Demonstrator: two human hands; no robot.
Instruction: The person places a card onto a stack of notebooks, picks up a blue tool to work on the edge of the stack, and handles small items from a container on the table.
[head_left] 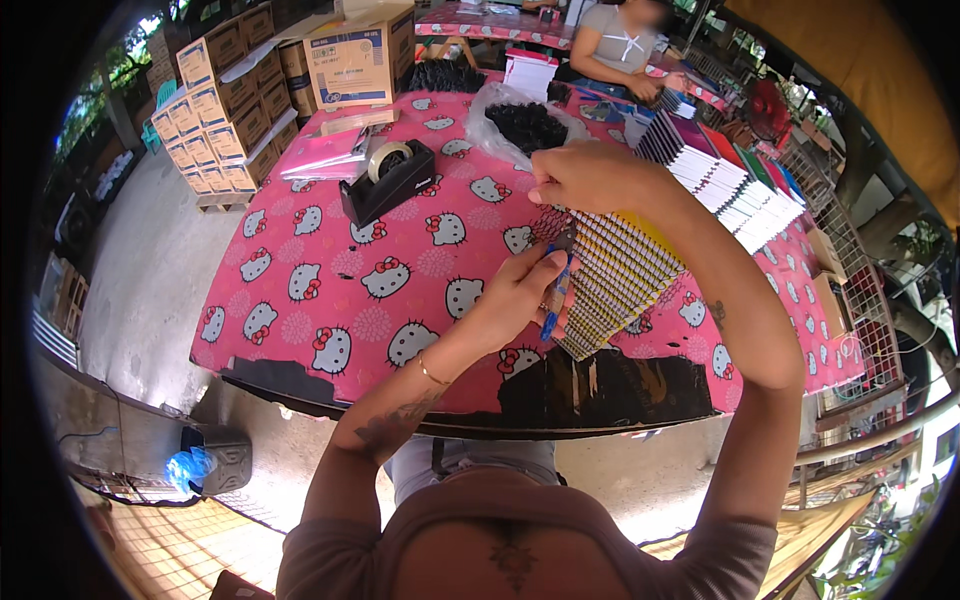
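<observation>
My left hand grips blue-handled pliers, their tip at the wire spines of a fanned stack of spiral-bound notebooks lying on the pink cartoon-cat tablecloth. My right hand rests on the far end of that stack, fingers pressing the top spine. The pliers' jaws are partly hidden by my fingers.
A black tape dispenser and pink sheets lie at the left. A clear bag of black wire coils sits behind. More notebooks fan along the right. Cardboard boxes are stacked at far left. Another person sits across the table.
</observation>
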